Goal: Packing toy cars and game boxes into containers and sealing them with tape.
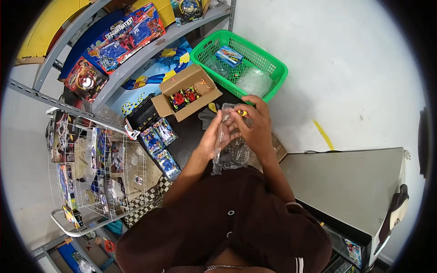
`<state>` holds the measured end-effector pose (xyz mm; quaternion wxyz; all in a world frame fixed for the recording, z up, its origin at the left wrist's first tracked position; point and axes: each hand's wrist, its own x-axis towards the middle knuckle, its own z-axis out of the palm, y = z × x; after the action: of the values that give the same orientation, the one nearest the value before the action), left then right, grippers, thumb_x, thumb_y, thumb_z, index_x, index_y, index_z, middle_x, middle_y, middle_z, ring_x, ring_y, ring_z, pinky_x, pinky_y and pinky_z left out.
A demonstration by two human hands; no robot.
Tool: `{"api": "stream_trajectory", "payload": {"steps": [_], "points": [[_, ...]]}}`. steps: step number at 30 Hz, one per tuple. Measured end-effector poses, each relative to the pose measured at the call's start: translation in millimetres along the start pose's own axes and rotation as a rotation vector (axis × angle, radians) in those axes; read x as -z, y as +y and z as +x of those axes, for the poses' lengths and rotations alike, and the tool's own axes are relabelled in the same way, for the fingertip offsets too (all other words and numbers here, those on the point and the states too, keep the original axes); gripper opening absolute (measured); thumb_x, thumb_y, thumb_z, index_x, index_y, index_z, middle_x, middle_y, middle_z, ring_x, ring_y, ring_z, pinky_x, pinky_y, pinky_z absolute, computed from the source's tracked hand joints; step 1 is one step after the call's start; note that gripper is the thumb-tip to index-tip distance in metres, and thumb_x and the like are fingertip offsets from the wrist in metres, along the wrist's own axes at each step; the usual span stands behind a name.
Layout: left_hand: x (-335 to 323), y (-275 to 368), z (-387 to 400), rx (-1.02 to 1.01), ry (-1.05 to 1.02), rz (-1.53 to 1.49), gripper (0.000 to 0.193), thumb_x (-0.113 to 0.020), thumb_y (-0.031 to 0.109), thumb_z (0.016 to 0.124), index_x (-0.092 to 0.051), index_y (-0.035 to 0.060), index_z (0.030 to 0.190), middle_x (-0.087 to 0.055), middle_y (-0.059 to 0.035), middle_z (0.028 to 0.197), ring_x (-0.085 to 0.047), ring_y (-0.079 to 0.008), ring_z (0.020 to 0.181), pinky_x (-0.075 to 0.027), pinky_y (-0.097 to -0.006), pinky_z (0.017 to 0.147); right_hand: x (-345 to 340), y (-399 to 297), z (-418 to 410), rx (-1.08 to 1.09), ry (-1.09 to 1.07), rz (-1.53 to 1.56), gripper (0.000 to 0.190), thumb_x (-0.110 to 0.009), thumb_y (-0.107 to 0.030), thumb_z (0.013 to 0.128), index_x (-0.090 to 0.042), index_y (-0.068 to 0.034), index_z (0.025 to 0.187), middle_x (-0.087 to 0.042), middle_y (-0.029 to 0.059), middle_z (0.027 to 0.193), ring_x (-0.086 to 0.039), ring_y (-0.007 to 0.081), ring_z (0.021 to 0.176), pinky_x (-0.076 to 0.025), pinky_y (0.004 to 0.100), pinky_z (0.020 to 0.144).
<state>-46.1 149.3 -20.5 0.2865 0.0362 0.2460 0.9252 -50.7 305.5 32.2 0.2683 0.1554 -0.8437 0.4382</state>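
My left hand (212, 136) grips a clear plastic wrapper (218, 150) that hangs down towards my lap. Close beside it, the thumb and fingers of my right hand (256, 128) pinch a small yellow and red toy part (242, 113) near the wrapper's upper end. More crumpled clear plastic (239, 157) lies below both hands, against my dark shirt. Beyond them stands an open cardboard box (193, 75) with several small red, black and green toys (184, 98) inside. My palms and wrapper partly hide each other.
A green plastic basket (280, 73) behind the box holds blue boxes and clear bags. Packaged robot toys (167, 163) lie on the dark surface at left, near a wire rack (136, 177). Metal shelving (136, 58) rises beyond; a grey-topped cabinet (344, 181) stands at right.
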Motion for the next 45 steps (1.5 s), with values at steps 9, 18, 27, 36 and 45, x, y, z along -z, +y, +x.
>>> {"api": "stream_trajectory", "payload": {"steps": [9, 18, 27, 36, 45], "points": [[82, 23, -11, -0.013, 0.259, 0.003, 0.046, -0.043, 0.057, 0.104, -0.054, 0.0185, 0.126, -0.062, -0.0004, 0.124, -0.056, -0.0176, 0.114, -0.044, -0.0383, 0.097, -83, 40, -5, -0.105, -0.248, 0.139, 0.02, -0.07, -0.004, 0.086, -0.069, -0.004, 0.107, -0.065, 0.0129, 0.111, -0.066, 0.0289, 0.099, -0.053, 0.035, 0.083], [198, 79, 18, -0.019, 0.509, 0.0, 0.052, -0.046, 0.065, 0.099, -0.052, 0.0205, 0.125, -0.06, -0.0084, 0.129, -0.056, -0.0278, 0.118, -0.04, -0.0445, 0.099, -241, 143, 52, -0.294, -0.265, 0.34, 0.014, -0.066, -0.012, 0.093, -0.071, -0.003, 0.102, -0.072, 0.0173, 0.09, -0.071, 0.0323, 0.078, -0.054, 0.0375, 0.067], [243, 109, 36, -0.091, 0.569, -0.15, 0.051, -0.05, 0.061, 0.099, -0.049, 0.0191, 0.128, -0.056, -0.0166, 0.134, -0.053, -0.038, 0.125, -0.042, -0.0514, 0.105, -338, 298, 22, -0.28, -0.756, -0.396, 0.017, -0.064, -0.01, 0.084, -0.069, -0.001, 0.098, -0.071, 0.0228, 0.091, -0.07, 0.0345, 0.085, -0.057, 0.0457, 0.077], [320, 120, 99, 0.037, 0.532, -0.245, 0.054, -0.051, 0.062, 0.098, -0.051, 0.0178, 0.128, -0.052, -0.0158, 0.139, -0.047, -0.0404, 0.127, -0.041, -0.0568, 0.105, -404, 325, 27, -0.309, -1.063, -0.747, 0.04, -0.06, -0.024, 0.092, -0.063, -0.008, 0.129, -0.065, 0.0162, 0.128, -0.065, 0.0296, 0.116, -0.055, 0.0439, 0.093], [345, 118, 93, 0.16, 0.543, -0.216, 0.056, -0.053, 0.06, 0.098, -0.053, 0.0143, 0.13, -0.053, -0.0155, 0.136, -0.049, -0.0396, 0.125, -0.042, -0.0621, 0.104, -414, 304, 24, -0.319, -1.021, -0.691, 0.029, -0.059, -0.017, 0.09, -0.073, -0.003, 0.112, -0.07, 0.0185, 0.118, -0.068, 0.0335, 0.107, -0.055, 0.0465, 0.089]]}}
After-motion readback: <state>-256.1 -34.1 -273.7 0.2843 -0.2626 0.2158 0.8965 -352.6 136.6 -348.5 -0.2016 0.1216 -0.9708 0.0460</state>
